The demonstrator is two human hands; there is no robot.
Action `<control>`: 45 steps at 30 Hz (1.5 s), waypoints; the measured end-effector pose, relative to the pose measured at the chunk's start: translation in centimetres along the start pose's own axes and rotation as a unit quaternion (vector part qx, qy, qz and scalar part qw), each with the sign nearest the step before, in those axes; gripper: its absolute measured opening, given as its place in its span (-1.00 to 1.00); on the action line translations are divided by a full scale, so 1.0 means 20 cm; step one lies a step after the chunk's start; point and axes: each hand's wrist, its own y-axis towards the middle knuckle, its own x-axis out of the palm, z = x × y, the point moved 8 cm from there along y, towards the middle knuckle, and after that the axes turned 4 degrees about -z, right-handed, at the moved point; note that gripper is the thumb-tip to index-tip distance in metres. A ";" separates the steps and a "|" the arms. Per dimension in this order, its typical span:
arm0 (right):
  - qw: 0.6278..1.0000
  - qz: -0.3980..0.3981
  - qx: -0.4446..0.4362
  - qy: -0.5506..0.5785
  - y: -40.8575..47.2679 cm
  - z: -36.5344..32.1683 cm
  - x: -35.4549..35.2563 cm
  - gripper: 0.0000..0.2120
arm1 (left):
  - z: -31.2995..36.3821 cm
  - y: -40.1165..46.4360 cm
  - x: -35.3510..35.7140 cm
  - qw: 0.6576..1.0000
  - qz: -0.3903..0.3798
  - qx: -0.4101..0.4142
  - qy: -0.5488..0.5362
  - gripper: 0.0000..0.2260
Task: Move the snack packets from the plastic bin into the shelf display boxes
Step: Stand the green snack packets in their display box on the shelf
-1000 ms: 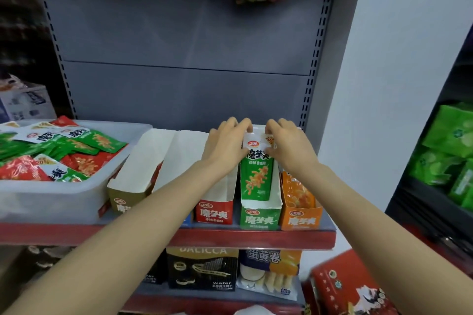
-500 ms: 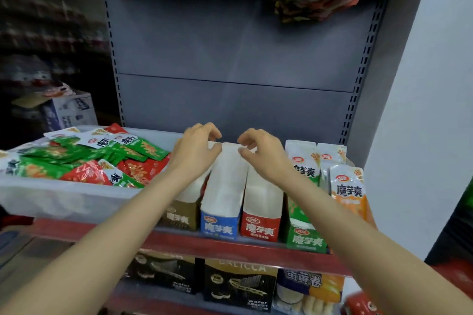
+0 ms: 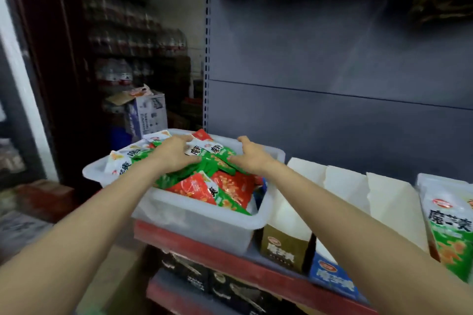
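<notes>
Your left hand and right hand both grasp green packets heaped in the bin at the shelf's left end. Risk: loose neighbours snag, spilling over the rim before reaching the boxes.

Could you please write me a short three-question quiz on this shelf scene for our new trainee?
1. True or false: both hands are in the bin.
2. Which colour of packets lies between the left hand and the right hand? A) green B) blue C) yellow
3. Fill in: the box right beside the bin has a ___ front.

Key:
1. True.
2. A, the green packets.
3. Brown, on the brown box; the blue box stands next along.
</notes>
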 end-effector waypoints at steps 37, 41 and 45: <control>0.953 0.176 -0.102 0.226 -0.71 0.13 -0.47 -0.59 | 0.76 -0.26 -0.01 0.899 0.115 0.085 -0.414 -0.73; 0.937 0.190 -0.070 0.286 -0.92 0.39 -0.60 -0.58 | 1.04 -0.32 0.17 0.873 0.042 0.108 -0.474 -0.74; 0.936 0.245 -0.041 0.250 -1.17 0.61 -0.75 -0.53 | 1.39 -0.45 0.34 0.843 -0.068 0.170 -0.506 -0.93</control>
